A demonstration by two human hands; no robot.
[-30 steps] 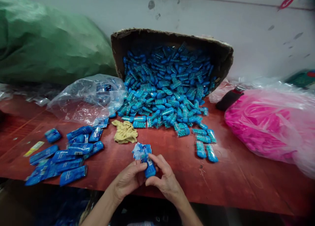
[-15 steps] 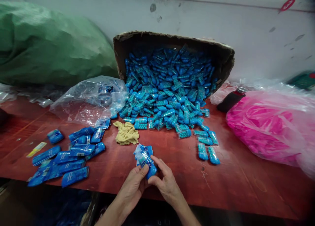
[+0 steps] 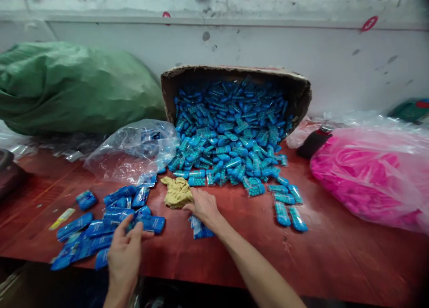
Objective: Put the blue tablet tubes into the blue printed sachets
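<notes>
My left hand (image 3: 125,252) is open over a loose pile of blue printed packets (image 3: 115,215), thumb and fingers apart. One packet (image 3: 153,224) lies just beyond its fingertips. My right hand (image 3: 205,207) reaches to the edge of a crumpled yellow cloth (image 3: 177,192); its fingers look stretched out, at or touching the cloth. Below its wrist, partly covered, lies a small stack of blue-and-white printed sleeves (image 3: 200,229). Behind, a tipped cardboard box (image 3: 303,98) spills many clear-wrapped blue packs with teal beads (image 3: 231,138) onto the red table (image 3: 241,250).
Several bead packs (image 3: 282,213) lie apart at the right. Beyond them are a pink-filled plastic bag (image 3: 365,174) and a dark bottle (image 3: 314,141). At the left stand a clear plastic bag (image 3: 130,149) and a big green sack (image 3: 77,89). The table's front edge runs below my hands.
Both hands have parted from the pack they held over the sleeves. My left hand moved left to the packet pile, where another packet now lies; my right moved up to the cloth. The view tilted up.
</notes>
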